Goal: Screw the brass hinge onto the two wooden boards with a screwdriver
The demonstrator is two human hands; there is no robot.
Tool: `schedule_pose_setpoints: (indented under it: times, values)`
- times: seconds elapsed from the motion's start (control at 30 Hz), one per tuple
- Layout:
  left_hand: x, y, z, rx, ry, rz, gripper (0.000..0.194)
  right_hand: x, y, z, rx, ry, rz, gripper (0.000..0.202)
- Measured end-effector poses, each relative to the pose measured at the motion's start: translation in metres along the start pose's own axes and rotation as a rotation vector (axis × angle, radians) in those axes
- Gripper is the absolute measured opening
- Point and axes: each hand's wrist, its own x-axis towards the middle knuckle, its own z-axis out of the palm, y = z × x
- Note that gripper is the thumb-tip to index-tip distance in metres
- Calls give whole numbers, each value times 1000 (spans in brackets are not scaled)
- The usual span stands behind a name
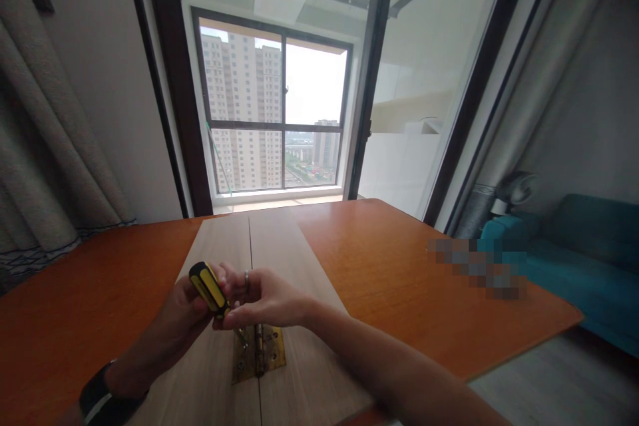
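A screwdriver (208,287) with a stubby yellow-and-black handle is tilted above the boards. My left hand (187,303) is closed around its handle from the left. My right hand (259,296), wearing a ring, has its thumb and fingers closed at the handle's lower end, where the shaft comes out; they cover most of the shaft. Just below the fingers, a thin metal piece, shaft tip or screw, I cannot tell which, reaches a brass hinge (276,349). The hinge lies unfolded across the seam between two pale wooden boards (294,266), one leaf on each.
An orange-brown wooden table (349,239) bears the boards. A pixelated patch (479,266) hides something at its right edge. Beyond stand a teal sofa (589,246) and a fan (519,188). A grey curtain (44,146) hangs left; glass doors and a window (314,86) lie ahead.
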Motion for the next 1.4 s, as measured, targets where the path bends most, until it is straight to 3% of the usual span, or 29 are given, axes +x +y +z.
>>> schedule_pose_setpoints:
  times: [0.17,0.5,0.77,1.03,1.2,1.4]
  values:
    - [3,6,12,-6,-14,28,40,1,0,3,-60,61,-24,49]
    - [-1,16,21,-34,72,-101,34,-3,-10,-3,-79,-91,-64,44]
    - [0,8,20,-12,0,-26,32,-3,-3,-6,-90,-54,-54,43]
    - [1,10,28,33,29,-6,37,-3,1,-3,-67,-1,-71,43]
    - [-1,14,26,-11,-20,-52,34,-5,-3,-4,-85,-38,-96,41]
    - [0,15,23,-42,5,-104,32,-3,2,-11,-49,-42,-51,43]
